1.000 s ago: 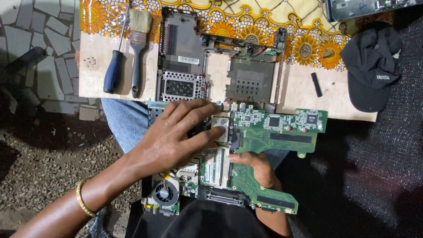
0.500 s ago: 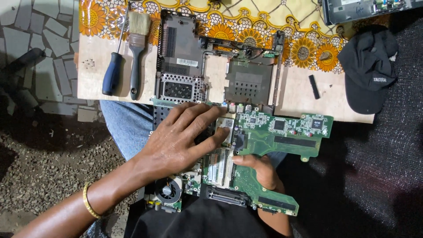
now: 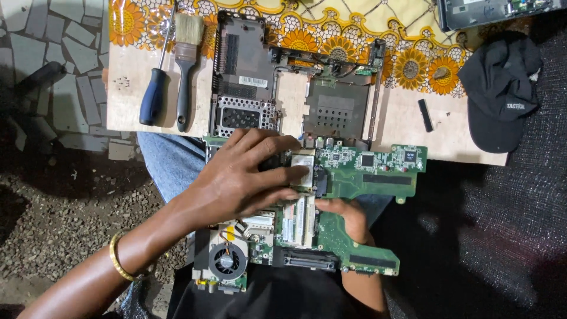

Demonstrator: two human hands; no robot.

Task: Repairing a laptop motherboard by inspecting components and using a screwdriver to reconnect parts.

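circuit board [image 3: 354, 171]: green, silver chips
cloth [image 3: 331, 29]: yellow, orange sunflower print
cap [image 3: 502, 88]: black
screwdriver [image 3: 152, 97]: dark blue handle
brush [image 3: 186, 65]: black handle, pale bristles
bangle [image 3: 121, 267]: gold
tabletop [image 3: 127, 94]: pale beige

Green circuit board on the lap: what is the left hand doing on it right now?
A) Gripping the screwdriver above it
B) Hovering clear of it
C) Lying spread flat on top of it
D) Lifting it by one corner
C: the left hand lies palm down with its fingers spread across the green circuit board, while the screwdriver lies untouched on the wooden board beside the brush.
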